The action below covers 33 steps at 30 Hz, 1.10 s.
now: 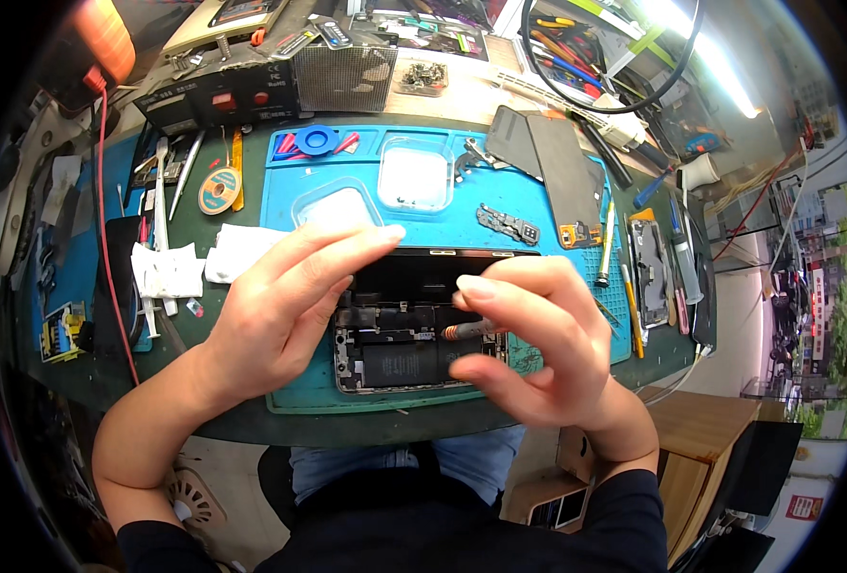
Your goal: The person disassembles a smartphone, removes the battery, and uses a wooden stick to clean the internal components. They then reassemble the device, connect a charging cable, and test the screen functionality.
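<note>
Head view: two hands work over one opened phone (395, 353) lying on the blue mat (462, 224) at centre. The left hand (285, 315), at nine o'clock of it, is spread open, fingers extended. Its dark battery and boards show. The right hand (533, 339), at three o'clock, pinches a screwdriver (466, 330), mostly hidden.

I am sitting in a small electronics repair workshop. My table (252, 420) carries a blue repair mat (500, 205) at mid frame, with an opened phone (395, 344) on it. A bench power supply (223, 95) stands at upper left, beside a solder reel (219, 189). Screwdrivers and pliers (567, 53) fill the upper right, and spare phone panels (557, 162) lie below them.
</note>
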{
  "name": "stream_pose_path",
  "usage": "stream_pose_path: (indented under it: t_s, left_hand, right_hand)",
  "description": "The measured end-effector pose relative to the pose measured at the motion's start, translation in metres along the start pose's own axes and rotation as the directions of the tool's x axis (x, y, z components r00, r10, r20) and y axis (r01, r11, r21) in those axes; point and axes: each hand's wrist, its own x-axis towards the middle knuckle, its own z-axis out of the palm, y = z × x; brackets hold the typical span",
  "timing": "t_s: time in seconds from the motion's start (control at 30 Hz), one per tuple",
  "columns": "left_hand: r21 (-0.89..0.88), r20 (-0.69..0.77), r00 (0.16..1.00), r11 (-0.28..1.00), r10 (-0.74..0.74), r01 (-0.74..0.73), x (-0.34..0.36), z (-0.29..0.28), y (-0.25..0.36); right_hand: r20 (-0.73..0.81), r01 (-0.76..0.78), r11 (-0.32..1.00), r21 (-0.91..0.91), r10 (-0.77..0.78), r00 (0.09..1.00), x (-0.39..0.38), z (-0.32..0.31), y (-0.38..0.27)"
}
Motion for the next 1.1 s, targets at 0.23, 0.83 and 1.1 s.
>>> stream_pose_path:
  t_s: [0.23,0.83,1.1]
  left_hand:
    - [-0.026,0.033,0.999,1.000,0.018,-0.017,0.001,0.001,0.000]
    - [-0.126,0.071,0.997,0.992,-0.009,0.018,-0.002,0.010,0.006]
    - [-0.044,0.058,0.998,0.999,0.020,-0.017,-0.005,0.011,0.003]
  right_hand:
    - [-0.023,-0.043,0.999,0.001,0.043,0.999,-0.002,0.005,-0.002]
    - [-0.169,0.181,0.980,0.079,-0.166,0.972,-0.006,0.009,0.005]
    - [-0.150,0.172,0.985,0.026,-0.166,0.975,-0.006,0.005,0.003]
